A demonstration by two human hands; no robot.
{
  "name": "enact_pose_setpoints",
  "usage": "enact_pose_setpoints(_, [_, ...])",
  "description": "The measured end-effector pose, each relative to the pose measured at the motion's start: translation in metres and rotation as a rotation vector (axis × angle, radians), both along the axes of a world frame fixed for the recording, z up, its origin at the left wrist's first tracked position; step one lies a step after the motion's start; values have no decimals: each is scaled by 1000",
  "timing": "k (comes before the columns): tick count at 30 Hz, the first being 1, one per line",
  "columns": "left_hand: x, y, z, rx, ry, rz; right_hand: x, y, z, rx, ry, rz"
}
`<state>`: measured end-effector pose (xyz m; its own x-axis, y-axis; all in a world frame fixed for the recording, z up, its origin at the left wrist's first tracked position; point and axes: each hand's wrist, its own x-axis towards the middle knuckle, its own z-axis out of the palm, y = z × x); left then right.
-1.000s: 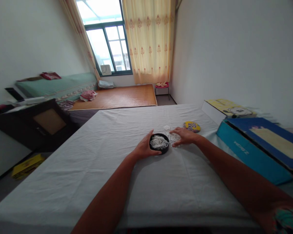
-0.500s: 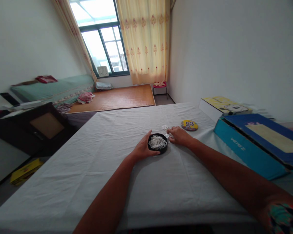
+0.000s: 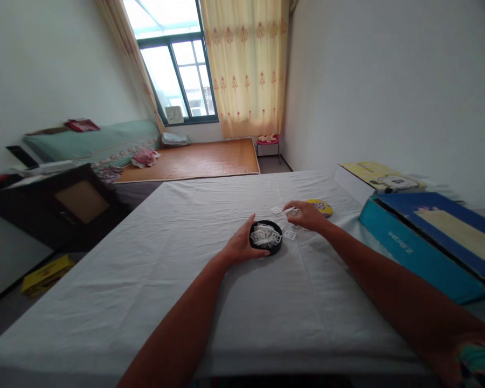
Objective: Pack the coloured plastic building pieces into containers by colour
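My left hand (image 3: 244, 242) is wrapped round the left side of a round black container (image 3: 275, 249), thumb along its near edge. Inside it lies a heap of small white lattice pieces (image 3: 264, 235). To the right, my right hand (image 3: 305, 214) is closed with its fingertips pinching a white lattice piece (image 3: 291, 210) just above the cloth. Another white piece (image 3: 290, 235) lies by the container's right side, and one more (image 3: 276, 210) lies behind it. A round yellow and purple lid (image 3: 322, 207) sits behind my right hand, partly covered by it.
A white cloth covers the table (image 3: 165, 258). At the right stand a blue box (image 3: 420, 248) and a yellow and white box (image 3: 382, 177). Beyond the table are a bed (image 3: 210, 159) and a dark cabinet (image 3: 81, 202).
My right hand has moved right and away from the container, now with a white piece in its fingers. A white piece shows on the cloth near the container. My left hand stays on it.
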<state>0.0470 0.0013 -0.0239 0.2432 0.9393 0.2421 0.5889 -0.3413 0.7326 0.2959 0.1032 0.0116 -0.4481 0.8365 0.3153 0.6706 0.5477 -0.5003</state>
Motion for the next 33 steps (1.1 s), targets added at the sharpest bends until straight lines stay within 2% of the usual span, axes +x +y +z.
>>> enact_pose_setpoints(4, [3,0,-1,8,11,-39,-25,-31,11,-3,165,181])
enact_pose_setpoints(7, [4,-1,-2,19,7,-46,-41,-49,9,89,127,389])
enact_pose_setpoints(9, [4,-2,-2,19,2,-47,-43,-53,8,116,87,505])
enact_pose_setpoints(12, [4,-1,-3,27,-5,-51,-35,-49,11,21,102,578])
enact_pose_setpoints(14, [4,-1,-3,24,0,-48,-30,-46,13,-56,121,521])
enact_pose_setpoints(17, [4,-1,-2,-4,13,-40,-31,-49,12,-64,61,381])
enact_pose_setpoints(21, [3,-2,0,-9,6,-41,-40,-51,9,-13,0,456])
enact_pose_setpoints(22, [2,-2,1,-8,8,-39,-38,-47,9,20,19,411])
enact_pose_setpoints(24, [-1,-2,3,-13,23,-26,-26,-32,11,83,9,230])
enact_pose_setpoints(27, [-6,0,7,-30,59,1,4,-3,10,74,-239,-28])
enact_pose_setpoints(29, [-9,1,8,-34,77,7,20,10,5,-10,-436,-104])
enact_pose_setpoints(31, [-10,1,9,-25,88,4,26,13,-3,-83,-524,-86])
enact_pose_setpoints(33, [-10,0,8,-14,95,-1,22,10,-11,-87,-536,31])
